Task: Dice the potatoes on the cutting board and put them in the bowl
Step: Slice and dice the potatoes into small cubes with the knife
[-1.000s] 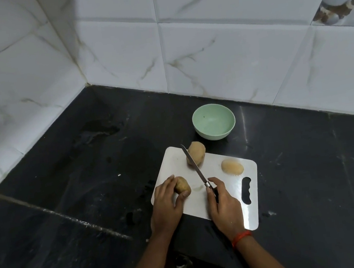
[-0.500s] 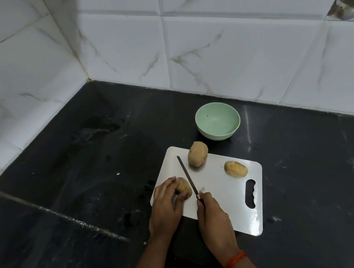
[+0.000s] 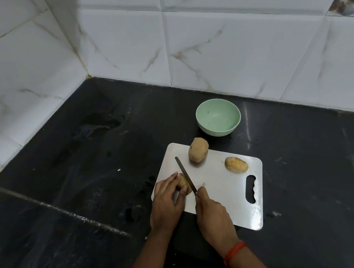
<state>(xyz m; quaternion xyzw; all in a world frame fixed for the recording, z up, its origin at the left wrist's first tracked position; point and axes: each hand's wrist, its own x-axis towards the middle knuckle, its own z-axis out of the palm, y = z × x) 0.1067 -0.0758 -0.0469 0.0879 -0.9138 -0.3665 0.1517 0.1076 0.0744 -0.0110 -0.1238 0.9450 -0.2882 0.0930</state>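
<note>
On dark counter: white cutting board [image 3: 225,186], empty green bowl [image 3: 218,116] just beyond. Two whole potatoes [image 3: 198,153] wait mid-board. Left hand [image 3: 166,200] clamps third potato [image 3: 183,184]; right hand [image 3: 214,217] grips knife [image 3: 185,175], blade against it. Advice: curl fingertips clear, halve first for a flat base.

The table [image 3: 73,218] is showing a black stone surface streaked with faint grey smears and crossed by a pale seam. The wall tiles [image 3: 226,41] are showing white with thin brownish-grey marble veins. The cutting board [image 3: 226,195] is looking plain white. The bowl [image 3: 218,116] is showing a pale mint green. Three potatoes [image 3: 198,149] are showing tan-brown skin, one speckled with darker spots. A red-orange thread band [image 3: 234,252] is circling one wrist. The knife [image 3: 186,175] blade is looking dark grey.
</note>
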